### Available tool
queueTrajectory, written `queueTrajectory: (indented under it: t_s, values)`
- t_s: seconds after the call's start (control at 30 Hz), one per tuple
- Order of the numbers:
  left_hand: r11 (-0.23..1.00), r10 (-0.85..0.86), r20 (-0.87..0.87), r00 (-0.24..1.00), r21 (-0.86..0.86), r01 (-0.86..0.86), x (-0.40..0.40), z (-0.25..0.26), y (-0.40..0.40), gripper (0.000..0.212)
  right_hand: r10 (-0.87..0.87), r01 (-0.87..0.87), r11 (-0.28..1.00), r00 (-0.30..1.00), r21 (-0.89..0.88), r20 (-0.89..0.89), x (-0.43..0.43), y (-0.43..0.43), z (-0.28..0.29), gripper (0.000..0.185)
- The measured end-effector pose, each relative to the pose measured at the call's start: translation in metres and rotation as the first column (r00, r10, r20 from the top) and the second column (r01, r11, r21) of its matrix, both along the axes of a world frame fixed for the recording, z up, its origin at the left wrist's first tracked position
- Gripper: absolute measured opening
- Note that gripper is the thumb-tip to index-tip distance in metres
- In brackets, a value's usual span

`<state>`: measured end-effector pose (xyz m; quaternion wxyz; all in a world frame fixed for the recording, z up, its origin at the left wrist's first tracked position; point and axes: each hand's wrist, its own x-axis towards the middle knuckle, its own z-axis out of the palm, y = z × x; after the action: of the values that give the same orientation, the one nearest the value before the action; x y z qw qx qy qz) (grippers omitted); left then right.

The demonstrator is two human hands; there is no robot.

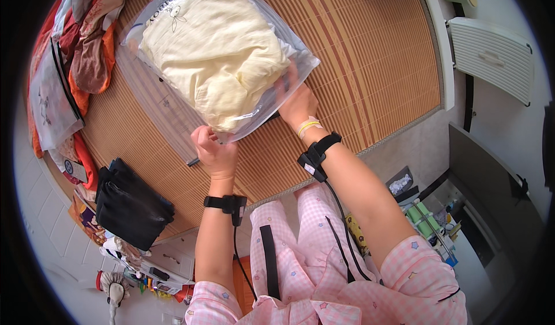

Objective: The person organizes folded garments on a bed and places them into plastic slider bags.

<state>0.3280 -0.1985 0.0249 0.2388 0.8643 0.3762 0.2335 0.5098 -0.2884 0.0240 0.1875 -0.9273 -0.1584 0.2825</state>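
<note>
A clear plastic bag [307, 61] lies across a slatted bamboo mat, printed with writing and a small line drawing. Inside it is a folded pale yellow cloth [212, 51], with some white material showing along its right side. My left hand [215, 151] pinches the bag's near corner, its fingers curled. At the bag's right edge, my right hand [298, 101] grips the plastic, and its fingertips show blurred through the film. A transparent flap with a dark strip at its end spreads over the mat to the left of the cloth.
Beneath the bag, the bamboo mat [390, 64] covers a bed. Folded black fabric [130, 203] lies at the left. Behind it are a frosted zip bag [54, 95] and piled red and orange clothes [93, 60]. A white ribbed panel [492, 58] stands past the bed's right edge.
</note>
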Motion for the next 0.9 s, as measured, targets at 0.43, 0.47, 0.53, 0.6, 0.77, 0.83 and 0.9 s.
queueTrajectory:
  t_s: [0.43,0.47,0.53,0.6,0.77,0.83,0.9]
  values:
    - [0.995,0.002,-0.029,1.000,-0.096,-0.005,-0.009,0.000,-0.003,0.026,0.133,-0.212,0.909,0.964,0.359,0.232,-0.005,-0.045,-0.004,0.046]
    - [0.995,0.003,-0.027,1.000,-0.097,-0.006,-0.008,0.000,-0.005,0.026,0.134,-0.213,0.909,0.963,0.358,0.233,-0.010,-0.048,-0.008,0.046]
    - [0.991,0.068,-0.074,0.995,-0.113,-0.076,0.000,0.006,-0.009,0.020,-0.058,0.012,0.869,0.995,0.494,0.077,-0.018,-0.052,-0.012,0.031]
    - [0.994,0.076,-0.117,0.990,-0.072,-0.084,0.002,0.007,-0.011,0.019,-0.137,0.087,0.858,0.989,0.507,0.062,-0.021,-0.050,-0.013,0.026]
    - [0.995,0.084,-0.325,0.942,-0.023,-0.097,0.000,0.003,-0.006,0.018,-0.427,0.433,0.749,0.894,0.502,-0.133,-0.003,-0.036,-0.009,0.020]
    - [0.998,-0.050,-0.345,0.937,0.021,0.061,-0.005,0.012,-0.004,0.020,-0.436,0.531,0.676,0.847,0.510,-0.304,0.007,-0.043,-0.011,0.027]
    - [0.991,-0.109,-0.271,0.956,0.045,0.126,-0.015,0.035,-0.012,0.024,-0.434,0.783,0.393,0.621,0.483,-0.653,0.014,-0.044,-0.003,0.040]
